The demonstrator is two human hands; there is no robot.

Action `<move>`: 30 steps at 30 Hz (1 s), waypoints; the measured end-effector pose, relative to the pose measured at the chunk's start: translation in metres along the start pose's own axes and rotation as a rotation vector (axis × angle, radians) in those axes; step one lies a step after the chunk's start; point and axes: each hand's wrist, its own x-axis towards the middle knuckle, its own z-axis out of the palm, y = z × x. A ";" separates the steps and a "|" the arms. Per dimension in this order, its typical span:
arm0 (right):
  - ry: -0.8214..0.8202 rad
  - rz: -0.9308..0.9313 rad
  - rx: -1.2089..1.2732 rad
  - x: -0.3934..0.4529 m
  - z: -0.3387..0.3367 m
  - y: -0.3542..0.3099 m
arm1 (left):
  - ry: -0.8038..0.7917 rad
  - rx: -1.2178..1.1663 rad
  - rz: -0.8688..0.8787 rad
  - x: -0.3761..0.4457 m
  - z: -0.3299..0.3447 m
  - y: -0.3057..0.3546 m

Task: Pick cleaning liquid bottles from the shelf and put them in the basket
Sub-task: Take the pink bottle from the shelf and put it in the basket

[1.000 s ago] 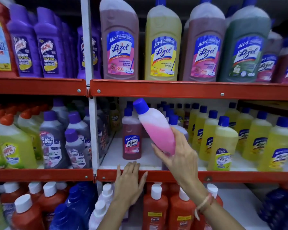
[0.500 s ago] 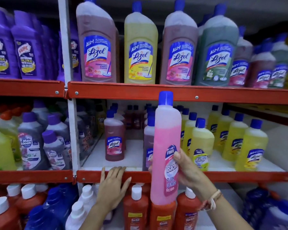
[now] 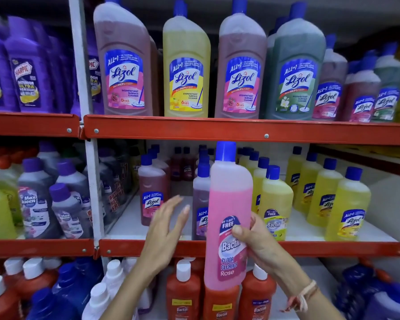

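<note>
My right hand (image 3: 258, 241) grips a tall pink Bactin rose floor cleaner bottle (image 3: 229, 204) with a blue cap, held upright in front of the middle shelf (image 3: 333, 249). The thumb lies across its label. My left hand (image 3: 165, 229) hovers just left of the bottle, fingers spread and blurred, holding nothing. Behind it stand a dark pink Lizol bottle (image 3: 151, 192) and a purple one (image 3: 201, 204). Yellow bottles (image 3: 276, 202) fill the shelf's right side. No basket is in view.
The top shelf (image 3: 217, 130) carries large Lizol bottles (image 3: 186, 65) and purple Harpic bottles (image 3: 28, 72). Grey Max Kleen bottles (image 3: 36, 199) stand at the left. Orange Bactin bottles (image 3: 183, 294) and blue bottles (image 3: 74, 287) crowd the bottom shelf. A white upright post (image 3: 91, 181) divides the bays.
The pink bottle went from tilted on the shelf to upright and nearer to me. My left hand lifted off the shelf's red edge toward the bottle.
</note>
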 end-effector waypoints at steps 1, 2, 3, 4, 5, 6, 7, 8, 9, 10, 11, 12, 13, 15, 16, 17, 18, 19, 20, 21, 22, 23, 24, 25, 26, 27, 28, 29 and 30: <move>0.036 -0.003 -0.046 -0.002 0.000 0.001 | -0.001 -0.181 0.032 0.002 -0.004 0.029; 0.076 -0.007 -0.091 -0.004 0.000 0.002 | -0.037 -0.340 0.060 0.004 -0.008 0.056; 0.113 -0.023 -0.129 -0.005 -0.001 0.004 | -0.095 -0.439 0.077 0.006 -0.011 0.078; 0.143 -0.048 -0.156 -0.007 -0.001 0.005 | -0.162 -0.477 0.079 0.007 -0.013 0.091; 0.165 -0.072 -0.176 -0.009 -0.002 0.007 | -0.223 -0.489 0.074 0.007 -0.012 0.101; 0.179 -0.089 -0.190 -0.012 -0.003 0.008 | -0.256 -0.490 0.073 0.006 -0.010 0.106; 0.188 -0.096 -0.204 -0.015 -0.005 0.010 | -0.263 -0.488 0.071 0.004 -0.007 0.107; 0.192 -0.100 -0.226 -0.020 -0.007 0.011 | -0.248 -0.487 0.061 0.001 -0.001 0.104; 0.190 -0.102 -0.265 -0.024 -0.010 0.014 | -0.220 -0.488 0.043 -0.001 0.003 0.100; 0.185 -0.096 -0.311 -0.029 -0.013 0.017 | -0.192 -0.489 0.021 -0.004 0.009 0.094; 0.185 -0.081 -0.353 -0.035 -0.017 0.022 | -0.175 -0.495 -0.006 -0.008 0.014 0.090; 0.191 -0.057 -0.379 -0.041 -0.021 0.028 | -0.174 -0.501 -0.032 -0.012 0.020 0.085; 0.195 -0.030 -0.392 -0.049 -0.025 0.034 | -0.184 -0.514 -0.059 -0.018 0.026 0.080; 0.170 0.032 -0.411 -0.066 -0.030 0.045 | -0.213 -0.531 -0.101 -0.031 0.037 0.069; 0.150 0.070 -0.417 -0.074 -0.031 0.050 | -0.222 -0.532 -0.123 -0.038 0.044 0.063; 0.131 0.108 -0.417 -0.083 -0.033 0.055 | -0.226 -0.527 -0.148 -0.046 0.050 0.057; 0.121 0.148 -0.415 -0.094 -0.035 0.061 | -0.231 -0.518 -0.174 -0.055 0.057 0.050; 0.122 0.182 -0.425 -0.101 -0.038 0.068 | -0.235 -0.501 -0.195 -0.063 0.063 0.042; 0.136 0.225 -0.434 -0.111 -0.041 0.077 | -0.244 -0.476 -0.219 -0.074 0.071 0.033; 0.161 0.265 -0.451 -0.121 -0.044 0.088 | -0.252 -0.448 -0.244 -0.085 0.080 0.024; 0.184 0.299 -0.476 -0.131 -0.047 0.100 | -0.257 -0.424 -0.266 -0.096 0.089 0.014; 0.209 0.331 -0.503 -0.141 -0.051 0.113 | -0.267 -0.421 -0.295 -0.109 0.098 0.003; 0.229 0.352 -0.529 -0.150 -0.053 0.126 | -0.277 -0.428 -0.324 -0.121 0.107 -0.007; 0.244 0.377 -0.544 -0.159 -0.055 0.138 | -0.291 -0.430 -0.355 -0.134 0.116 -0.017; 0.252 0.409 -0.555 -0.167 -0.056 0.150 | -0.300 -0.416 -0.388 -0.146 0.125 -0.027; 0.255 0.443 -0.561 -0.174 -0.057 0.162 | -0.308 -0.398 -0.417 -0.157 0.132 -0.036; 0.255 0.480 -0.568 -0.181 -0.060 0.177 | -0.318 -0.386 -0.450 -0.169 0.139 -0.046; 0.255 0.509 -0.589 -0.187 -0.061 0.189 | -0.328 -0.383 -0.483 -0.179 0.145 -0.055; 0.254 0.537 -0.610 -0.192 -0.061 0.200 | -0.336 -0.376 -0.518 -0.190 0.151 -0.066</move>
